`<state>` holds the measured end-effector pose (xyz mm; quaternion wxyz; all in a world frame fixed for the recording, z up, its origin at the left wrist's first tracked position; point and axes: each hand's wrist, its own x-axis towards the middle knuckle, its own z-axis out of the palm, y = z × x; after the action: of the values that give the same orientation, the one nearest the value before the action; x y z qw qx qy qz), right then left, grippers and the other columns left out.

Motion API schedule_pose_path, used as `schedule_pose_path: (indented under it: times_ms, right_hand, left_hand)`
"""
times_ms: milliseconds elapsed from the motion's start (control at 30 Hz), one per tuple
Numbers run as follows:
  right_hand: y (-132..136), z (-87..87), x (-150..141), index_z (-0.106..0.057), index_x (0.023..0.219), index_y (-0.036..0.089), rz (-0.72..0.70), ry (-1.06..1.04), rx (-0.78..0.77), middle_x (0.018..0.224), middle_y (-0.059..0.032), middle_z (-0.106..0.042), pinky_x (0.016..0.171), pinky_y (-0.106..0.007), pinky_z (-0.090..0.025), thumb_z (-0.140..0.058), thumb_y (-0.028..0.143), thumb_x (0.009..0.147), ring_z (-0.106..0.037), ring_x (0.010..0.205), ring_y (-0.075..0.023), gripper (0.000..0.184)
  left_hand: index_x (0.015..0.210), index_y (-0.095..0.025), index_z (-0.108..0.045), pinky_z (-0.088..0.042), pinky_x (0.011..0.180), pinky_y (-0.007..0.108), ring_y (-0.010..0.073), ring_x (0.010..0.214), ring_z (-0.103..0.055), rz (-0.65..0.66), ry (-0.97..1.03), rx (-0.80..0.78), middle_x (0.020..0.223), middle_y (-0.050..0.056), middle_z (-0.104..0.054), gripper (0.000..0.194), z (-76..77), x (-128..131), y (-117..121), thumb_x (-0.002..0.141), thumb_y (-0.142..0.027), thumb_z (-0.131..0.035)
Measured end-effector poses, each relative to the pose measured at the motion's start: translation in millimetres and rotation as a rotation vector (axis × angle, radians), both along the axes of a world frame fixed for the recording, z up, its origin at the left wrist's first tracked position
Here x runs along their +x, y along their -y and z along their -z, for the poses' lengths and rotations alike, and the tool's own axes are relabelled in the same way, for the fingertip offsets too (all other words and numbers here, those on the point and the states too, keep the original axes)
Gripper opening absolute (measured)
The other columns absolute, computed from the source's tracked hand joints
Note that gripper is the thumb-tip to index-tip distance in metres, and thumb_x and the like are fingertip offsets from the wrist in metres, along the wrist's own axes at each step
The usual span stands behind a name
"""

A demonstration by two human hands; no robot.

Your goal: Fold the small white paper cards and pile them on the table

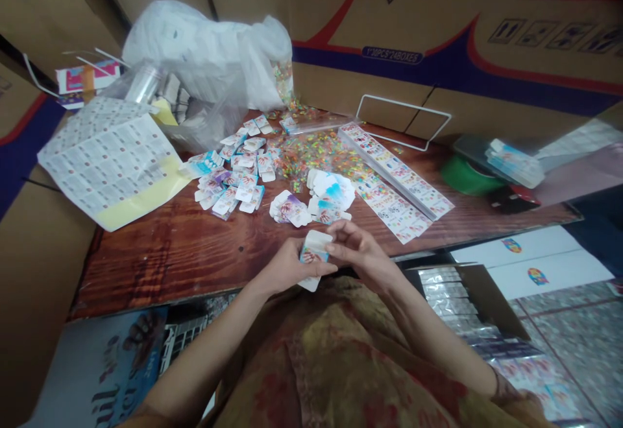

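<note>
Near the table's front edge, my left hand (287,266) grips a small printed carton (314,256) with white end flaps, a picture of a hand on its face. Thumb and bent fingers of my right hand (357,249) close on the carton's upper right flap. Just beyond lie a stack of flat cartons with blue print (331,191) and another with purple print (291,209). A heap of similar small cartons (238,181) sits to the left. Behind the stacks, tiny colourful pieces (311,155) are strewn over the wooden table (195,253).
Sticker sheets (399,188) with a long strip lie right of centre. Printed label sheets (111,162) and a white plastic bag (195,45) stand at the left and back. A green tape roll (462,175) is at the right. A box of wrapped packs (448,298) sits below the edge.
</note>
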<state>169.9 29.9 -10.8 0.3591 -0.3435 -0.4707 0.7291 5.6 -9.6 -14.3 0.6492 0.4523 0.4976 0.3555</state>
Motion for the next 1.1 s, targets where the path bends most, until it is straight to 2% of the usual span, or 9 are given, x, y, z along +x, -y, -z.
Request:
schedule_pose_path:
  times_ms: [100, 233, 333, 467, 600, 733, 867, 1000, 1100]
  right_hand:
    - [-6, 3.2, -2, -0.059, 0.08, 0.019, -0.126, -0.092, -0.288, 0.072, 0.0027, -0.062, 0.055, -0.021, -0.043, -0.079, 0.026, 0.063, -0.056, 0.06, -0.0095, 0.028]
    - [-10, 12.6, -6, -0.063, 0.08, 0.018, -0.07, -0.133, -0.394, 0.074, 0.0027, -0.066, 0.061, -0.023, -0.047, -0.08, 0.018, 0.057, -0.06, 0.064, -0.0109, 0.029]
    - [-8, 17.9, -8, -0.066, 0.091, 0.018, -0.061, -0.196, -0.426, 0.082, 0.0008, -0.067, 0.069, -0.026, -0.049, -0.079, 0.02, 0.06, -0.062, 0.07, -0.0123, 0.034]
    - [-2, 14.7, -6, -0.066, 0.097, 0.02, -0.08, -0.286, -0.319, 0.086, -0.0011, -0.067, 0.075, -0.027, -0.05, -0.074, 0.029, 0.069, -0.061, 0.075, -0.0125, 0.031]
    - [4, 6.5, -4, -0.066, 0.099, 0.022, -0.097, -0.252, -0.177, 0.091, -0.0017, -0.066, 0.075, -0.026, -0.05, -0.076, 0.028, 0.069, -0.061, 0.083, -0.0135, 0.033]
    - [7, 6.0, -7, -0.066, 0.095, 0.024, -0.078, -0.234, -0.091, 0.079, 0.0014, -0.063, 0.062, -0.024, -0.051, -0.082, 0.027, 0.062, -0.058, 0.068, -0.0118, 0.037]
    - [8, 12.3, -12, -0.068, 0.091, 0.024, 0.008, -0.194, 0.004, 0.078, 0.0014, -0.064, 0.063, -0.025, -0.051, -0.082, 0.029, 0.062, -0.059, 0.069, -0.0122, 0.033]
    - [10, 14.9, -13, -0.07, 0.087, 0.024, 0.071, -0.138, 0.073, 0.083, -0.0002, -0.068, 0.07, -0.027, -0.05, -0.079, 0.034, 0.068, -0.061, 0.075, -0.0137, 0.024]
    - [9, 12.5, -11, -0.07, 0.084, 0.023, 0.07, -0.13, 0.026, 0.087, -0.0016, -0.069, 0.072, -0.028, -0.051, -0.078, 0.037, 0.068, -0.062, 0.078, -0.0153, 0.023]
  left_hand:
    - [0.075, -0.011, -0.061, -0.037, 0.055, 0.021, 0.008, 0.056, -0.046, -0.01, -0.034, 0.007, 0.064, -0.002, -0.056, 0.036, -1.7, 2, 1, 0.057, -0.036, -0.08]
    - [0.087, -0.012, -0.06, -0.04, 0.059, 0.02, 0.0089, 0.062, -0.049, -0.107, -0.014, 0.05, 0.073, -0.002, -0.06, 0.044, 1.2, 7, 2, 0.055, -0.032, -0.083]
    - [0.096, -0.014, -0.058, -0.043, 0.064, 0.021, 0.0105, 0.069, -0.053, -0.222, 0.072, 0.095, 0.083, 0.0, -0.063, 0.055, 4.5, 8, 2, 0.051, -0.029, -0.085]
    - [0.095, -0.014, -0.06, -0.041, 0.058, 0.02, 0.0084, 0.06, -0.051, -0.241, 0.148, 0.061, 0.074, -0.002, -0.062, 0.053, 8.6, 4, 1, 0.052, -0.032, -0.085]
    - [0.089, -0.014, -0.06, -0.037, 0.051, 0.018, 0.006, 0.052, -0.045, -0.222, 0.189, 0.053, 0.064, -0.005, -0.057, 0.051, 13.0, 1, 3, 0.051, -0.036, -0.085]
    - [0.085, -0.014, -0.057, -0.037, 0.051, 0.019, 0.0062, 0.05, -0.045, -0.224, 0.257, 0.046, 0.062, -0.005, -0.055, 0.053, 17.2, 2, 7, 0.052, -0.045, -0.084]
    - [0.085, -0.014, -0.057, -0.038, 0.052, 0.019, 0.006, 0.052, -0.045, -0.223, 0.307, 0.032, 0.065, -0.004, -0.055, 0.053, 19.6, 4, 9, 0.052, -0.047, -0.083]
    - [0.079, -0.013, -0.056, -0.035, 0.05, 0.018, 0.005, 0.05, -0.043, -0.207, 0.244, 0.049, 0.061, -0.005, -0.053, 0.048, 15.0, 3, 9, 0.052, -0.042, -0.084]
    - [0.078, -0.013, -0.058, -0.036, 0.051, 0.018, 0.0048, 0.05, -0.042, -0.189, 0.174, 0.058, 0.06, -0.005, -0.054, 0.043, 7.0, 4, 9, 0.054, -0.038, -0.083]
